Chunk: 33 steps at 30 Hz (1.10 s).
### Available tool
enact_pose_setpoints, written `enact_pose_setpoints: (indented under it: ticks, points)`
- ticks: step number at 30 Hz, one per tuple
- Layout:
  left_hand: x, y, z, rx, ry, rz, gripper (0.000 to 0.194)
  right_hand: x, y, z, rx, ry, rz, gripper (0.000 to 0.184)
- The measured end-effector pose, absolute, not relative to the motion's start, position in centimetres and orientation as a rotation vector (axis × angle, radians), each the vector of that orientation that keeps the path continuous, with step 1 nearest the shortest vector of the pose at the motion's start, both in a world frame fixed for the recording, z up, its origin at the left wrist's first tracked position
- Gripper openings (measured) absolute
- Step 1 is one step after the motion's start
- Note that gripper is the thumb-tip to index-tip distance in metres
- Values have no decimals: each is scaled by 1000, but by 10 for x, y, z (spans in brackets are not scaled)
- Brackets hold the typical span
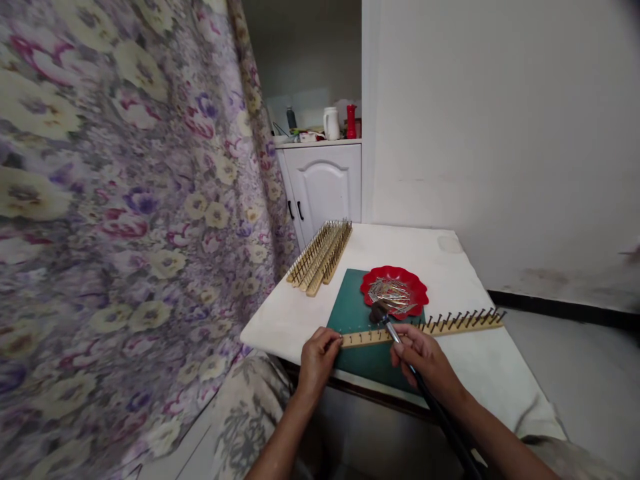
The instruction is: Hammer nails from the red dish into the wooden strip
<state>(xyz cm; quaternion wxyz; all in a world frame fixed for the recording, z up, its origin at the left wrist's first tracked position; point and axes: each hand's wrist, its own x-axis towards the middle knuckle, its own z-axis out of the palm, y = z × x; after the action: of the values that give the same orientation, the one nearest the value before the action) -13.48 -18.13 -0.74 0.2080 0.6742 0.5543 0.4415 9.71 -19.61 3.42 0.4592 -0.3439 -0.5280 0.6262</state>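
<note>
Red marked the dish [367, 287] in the head view; on its near side, we had the wooden strip [367, 338] partly across the green mat [345, 307]. Our left grip [321, 352] pinched the strip's left end closely; our right grip [419, 357] wrapped around the hammer [429, 397], its head just before the dish. We judged square blows, with the left grip well clear, best.

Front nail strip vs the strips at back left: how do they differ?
Direction: front strip runs crosswise; back strips run away from the person.
Surface: front strip lies partly over the green mat; back strips sit on the white table.
Contact: front strip has the left hand at its left end; no hand touches the back strips.
Shared: pale wood, nails sticking up.
</note>
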Motion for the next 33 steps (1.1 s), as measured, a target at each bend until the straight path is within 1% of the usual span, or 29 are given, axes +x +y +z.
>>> enact_pose_setpoints:
  ticks: [9,17,22,33]
  points:
    - [-134,-181,-11,1860,1552,1233,15,56,-205,38,-763,-1351,1721,30]
    - [-135,-183,-12,1846,1560,1215,17,42,-206,37,-796,-1387,1732,30]
    - [-135,-183,-13,1858,1542,1220,18,40,-208,39,-812,-1402,1733,26]
    - [-138,-182,-9,1860,1546,1198,17,36,-213,40,-841,-1434,1706,26]
